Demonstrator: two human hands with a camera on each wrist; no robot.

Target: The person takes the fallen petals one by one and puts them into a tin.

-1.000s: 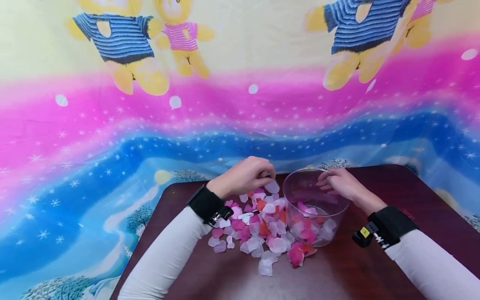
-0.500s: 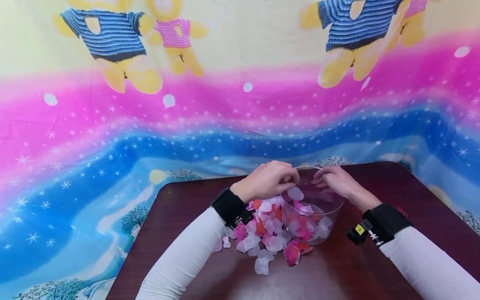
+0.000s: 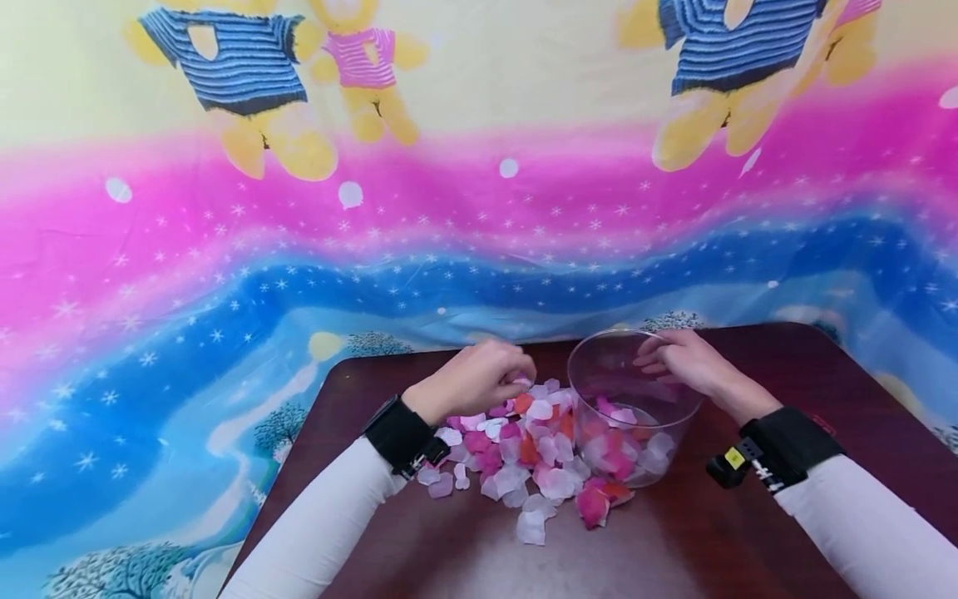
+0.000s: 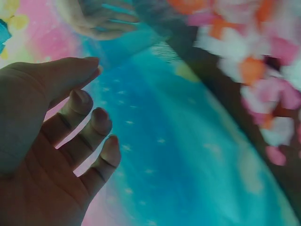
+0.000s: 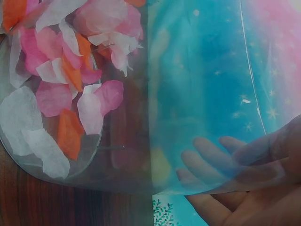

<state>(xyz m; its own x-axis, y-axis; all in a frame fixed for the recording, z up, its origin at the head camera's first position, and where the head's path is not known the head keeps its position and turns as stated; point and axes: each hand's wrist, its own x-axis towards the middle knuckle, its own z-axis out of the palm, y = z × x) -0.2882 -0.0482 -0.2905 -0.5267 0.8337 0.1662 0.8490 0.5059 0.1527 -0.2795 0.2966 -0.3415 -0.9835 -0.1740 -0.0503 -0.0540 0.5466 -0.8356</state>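
We observe, in the head view, a clear plastic bowl (image 3: 634, 408) standing upright on a dark wooden table (image 3: 711, 541), partly filled with pink, white and orange fabric petals. Just left of the bowl, touching its wall, lies a loose heap of petals (image 3: 516, 453).

Our left hand (image 3: 479, 378) hovers at the far edge of that heap, left of the bowl. From the head view the fingers look curled downward; the left wrist view alone shows the palm side, where the fingers (image 4: 91, 125) are loosely bent and apart, holding nothing.

Our right hand (image 3: 684, 362) rests at the bowl's far right rim. The head view shows only its back. The right wrist view adds that the fingers (image 5: 211, 157) lie nearly straight against the outside of the clear wall, seen through the plastic; the thumb's position we cannot tell.

The right wrist view also shows petals inside the bowl (image 5: 61, 94) piled against its base.

A yellow tag (image 3: 729, 457) sits on the right wristband; its marking is too small to read. No other writing is legible.
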